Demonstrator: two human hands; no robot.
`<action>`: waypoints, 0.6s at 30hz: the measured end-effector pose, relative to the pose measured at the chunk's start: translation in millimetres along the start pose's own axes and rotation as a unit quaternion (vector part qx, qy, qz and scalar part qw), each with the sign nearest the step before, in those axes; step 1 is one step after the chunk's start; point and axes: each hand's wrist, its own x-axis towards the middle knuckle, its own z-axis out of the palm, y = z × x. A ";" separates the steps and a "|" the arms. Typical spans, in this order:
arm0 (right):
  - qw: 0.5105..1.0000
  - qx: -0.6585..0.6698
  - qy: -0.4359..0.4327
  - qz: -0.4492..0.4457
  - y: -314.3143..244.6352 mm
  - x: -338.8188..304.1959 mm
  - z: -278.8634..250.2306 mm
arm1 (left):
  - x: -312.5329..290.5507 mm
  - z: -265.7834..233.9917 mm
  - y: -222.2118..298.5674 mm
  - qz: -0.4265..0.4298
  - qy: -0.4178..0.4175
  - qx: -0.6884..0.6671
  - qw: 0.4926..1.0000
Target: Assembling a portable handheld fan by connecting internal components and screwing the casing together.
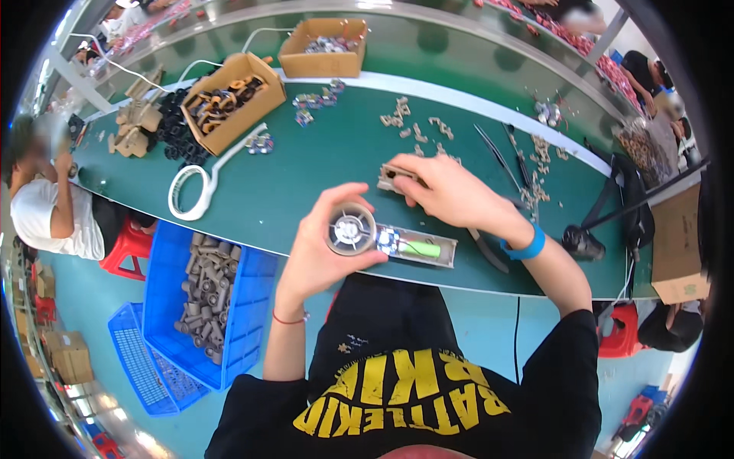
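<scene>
My left hand (pixel 315 243) grips a beige handheld fan (pixel 353 229) by its round head, fingers wrapped around the rim. Its handle lies open toward the right, showing a small circuit board (pixel 388 240) and a green battery cell (pixel 422 249). Farther up, over the green table, my right hand (pixel 441 187) is closed on a small beige plastic part (pixel 394 179); my fingers cover much of it. Under my right wrist, a dark curved tool handle (pixel 489 252) shows in part.
Small beige pieces (pixel 417 130) lie beyond my right hand, with tweezers (pixel 497 153) beside them. Cardboard boxes (pixel 264 99) of parts, circuit boards (pixel 315 101) and a white ring with a handle (pixel 200 200) sit left. A blue crate (pixel 256 321) holds grey-brown housings. Another person (pixel 53 203) sits far left.
</scene>
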 end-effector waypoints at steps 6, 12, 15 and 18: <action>0.989 0.110 -0.041 0.088 1.6 -1.3 -6.6 | 0.8 3.4 -2.9 0.019 0.020 -0.008 1.000; 0.985 0.113 -0.079 0.100 -2.8 -0.2 -4.6 | -3.2 3.9 -3.0 0.014 0.016 -0.012 1.000; 0.977 0.162 -0.099 0.099 -0.8 -2.8 -6.1 | -2.8 4.5 -2.2 0.015 0.015 -0.003 1.000; 0.971 0.198 -0.093 0.096 -5.6 -11.5 -16.2 | -2.7 4.1 -2.3 0.008 0.014 -0.012 1.000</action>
